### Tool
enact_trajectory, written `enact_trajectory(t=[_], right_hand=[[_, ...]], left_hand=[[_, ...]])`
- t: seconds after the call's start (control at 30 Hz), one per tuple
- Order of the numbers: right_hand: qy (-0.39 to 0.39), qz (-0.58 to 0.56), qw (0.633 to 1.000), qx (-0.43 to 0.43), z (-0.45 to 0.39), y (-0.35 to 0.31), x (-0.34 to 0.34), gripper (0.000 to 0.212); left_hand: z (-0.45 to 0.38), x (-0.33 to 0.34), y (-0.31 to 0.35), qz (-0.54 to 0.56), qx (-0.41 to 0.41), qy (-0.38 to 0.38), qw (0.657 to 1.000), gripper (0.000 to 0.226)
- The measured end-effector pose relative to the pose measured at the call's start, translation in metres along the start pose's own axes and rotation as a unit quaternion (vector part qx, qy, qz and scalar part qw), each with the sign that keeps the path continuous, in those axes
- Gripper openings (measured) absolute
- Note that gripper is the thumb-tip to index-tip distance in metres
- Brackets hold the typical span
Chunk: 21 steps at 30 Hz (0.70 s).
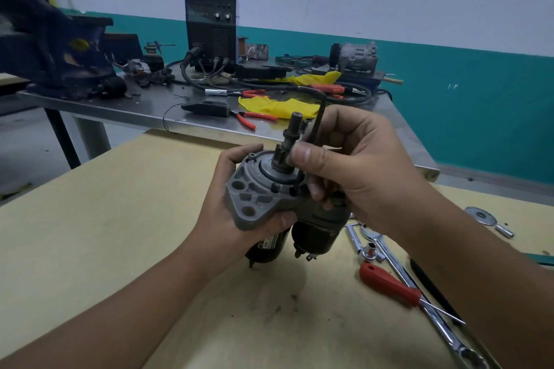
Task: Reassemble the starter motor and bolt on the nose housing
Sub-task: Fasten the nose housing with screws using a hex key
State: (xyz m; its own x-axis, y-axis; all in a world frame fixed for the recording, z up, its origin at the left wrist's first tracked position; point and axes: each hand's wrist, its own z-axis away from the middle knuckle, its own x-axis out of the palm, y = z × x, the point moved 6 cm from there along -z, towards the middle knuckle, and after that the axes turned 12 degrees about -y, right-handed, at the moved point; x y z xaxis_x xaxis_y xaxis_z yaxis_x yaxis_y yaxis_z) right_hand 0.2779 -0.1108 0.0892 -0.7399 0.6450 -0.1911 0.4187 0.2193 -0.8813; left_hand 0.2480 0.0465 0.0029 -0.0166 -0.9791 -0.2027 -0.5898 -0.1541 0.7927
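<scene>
1 head view, close, facing forward-down over yellow tabletop (90, 249).

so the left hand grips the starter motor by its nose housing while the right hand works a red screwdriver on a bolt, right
Not quite. In the head view the right hand holds a black hex key, not the red screwdriver, which lies on the table. The left hand does grip the starter motor by its nose housing.
</scene>
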Motion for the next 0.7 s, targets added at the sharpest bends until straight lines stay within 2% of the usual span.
enact_trajectory(t=[0.17, 0.37, 0.43, 0.5, 0.6, 0.7], right_hand=[[-0.043, -0.06, 0.997, -0.016, 0.0006, -0.0024, 0.0045, 0.012], [-0.006, -0.02, 1.0, -0.018, -0.0001, -0.0019, 0.0038, 0.003], [0.022, -0.013, 1.0, -0.013, 0.0001, -0.0017, 0.0033, 0.017], [0.044, -0.017, 0.999, -0.003, 0.0008, -0.0009, 0.0023, 0.021], [0.063, -0.01, 0.998, 0.014, 0.0017, -0.0014, 0.0008, 0.017], [0.049, -0.005, 0.999, 0.021, 0.0004, -0.0025, 0.0032, 0.009]], left_hand=[[0.001, -0.0023, 0.0011, -0.007, 0.007, 0.016, 1.0, 0.078], [0.0023, -0.0037, -0.0007, 0.005, 0.0, 0.014, 1.0, 0.081], [0.0016, -0.0026, -0.0003, -0.006, 0.002, 0.009, 1.0, 0.084], [0.0009, -0.0015, -0.0005, -0.007, 0.004, 0.002, 1.0, 0.083], [0.0005, 0.0003, 0.0005, 0.001, 0.008, -0.003, 1.0, 0.076], [0.0007, -0.001, 0.0007, 0.001, 0.011, 0.003, 1.0, 0.075]])
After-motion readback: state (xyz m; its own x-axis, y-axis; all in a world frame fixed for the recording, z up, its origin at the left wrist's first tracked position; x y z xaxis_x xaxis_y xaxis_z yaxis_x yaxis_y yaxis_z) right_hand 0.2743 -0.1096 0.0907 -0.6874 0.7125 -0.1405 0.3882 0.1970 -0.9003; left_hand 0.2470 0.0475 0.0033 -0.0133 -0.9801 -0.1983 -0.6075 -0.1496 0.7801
